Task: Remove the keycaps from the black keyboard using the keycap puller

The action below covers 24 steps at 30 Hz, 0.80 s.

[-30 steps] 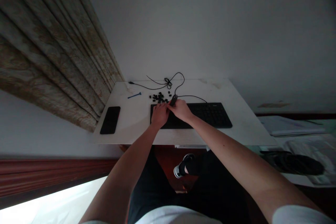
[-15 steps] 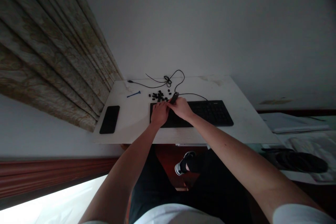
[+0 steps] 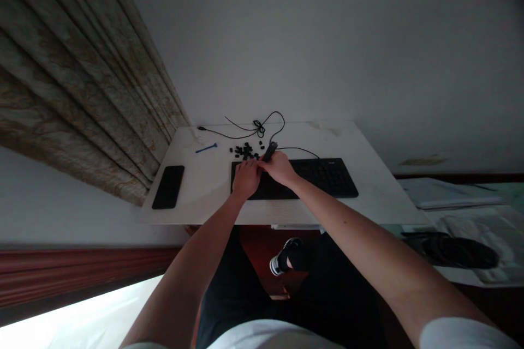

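A black keyboard lies on the white table. My left hand rests on its left end, fingers stretched out flat over the keys toward the back edge. My right hand is closed around a dark, stick-shaped tool, whose exact kind is too dim to make out. Its far end points up and away from me, while the lower end is hidden by the fingers. Both hands meet at the thumbs above the keyboard. Loose black keycaps are scattered just behind my left hand.
A blue slim tool lies at the left, behind a black phone. The keyboard's black cable is bundled at the back by the wall. Patterned curtains hang at the left. Papers and a dark object are at the right.
The whole view has shifted slightly, so the table appears a little farther left and lower. Both hands keep nearly the same place on the keyboard, with the dark tool still held.
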Available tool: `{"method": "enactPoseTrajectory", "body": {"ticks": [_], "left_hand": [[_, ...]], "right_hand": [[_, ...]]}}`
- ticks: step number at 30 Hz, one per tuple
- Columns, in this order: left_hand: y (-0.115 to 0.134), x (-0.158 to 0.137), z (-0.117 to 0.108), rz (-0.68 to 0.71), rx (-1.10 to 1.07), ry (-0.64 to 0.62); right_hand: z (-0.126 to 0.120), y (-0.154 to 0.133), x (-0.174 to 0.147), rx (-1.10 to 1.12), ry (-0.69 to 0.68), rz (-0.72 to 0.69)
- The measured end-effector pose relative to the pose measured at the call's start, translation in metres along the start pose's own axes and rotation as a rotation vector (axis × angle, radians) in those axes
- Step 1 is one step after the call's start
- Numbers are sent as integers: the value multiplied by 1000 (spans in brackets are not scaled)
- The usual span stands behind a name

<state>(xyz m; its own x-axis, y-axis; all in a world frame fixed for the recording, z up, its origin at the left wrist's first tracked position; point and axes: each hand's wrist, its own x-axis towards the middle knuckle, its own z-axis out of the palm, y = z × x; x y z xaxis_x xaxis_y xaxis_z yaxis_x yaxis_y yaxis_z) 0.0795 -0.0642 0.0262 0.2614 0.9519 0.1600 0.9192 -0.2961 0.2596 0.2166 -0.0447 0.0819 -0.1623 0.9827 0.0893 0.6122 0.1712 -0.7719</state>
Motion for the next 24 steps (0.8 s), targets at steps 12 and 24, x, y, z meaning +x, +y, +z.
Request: {"method": "enactPoseTrajectory", "body": {"ticks": [12,24], "left_hand": [[-5,1,3,0,-63,28],[-5,2,5,-14,-125,84]], "right_hand": [[-17,11,7,7,10,27],[-122,149,-33,549,723,334]]}}
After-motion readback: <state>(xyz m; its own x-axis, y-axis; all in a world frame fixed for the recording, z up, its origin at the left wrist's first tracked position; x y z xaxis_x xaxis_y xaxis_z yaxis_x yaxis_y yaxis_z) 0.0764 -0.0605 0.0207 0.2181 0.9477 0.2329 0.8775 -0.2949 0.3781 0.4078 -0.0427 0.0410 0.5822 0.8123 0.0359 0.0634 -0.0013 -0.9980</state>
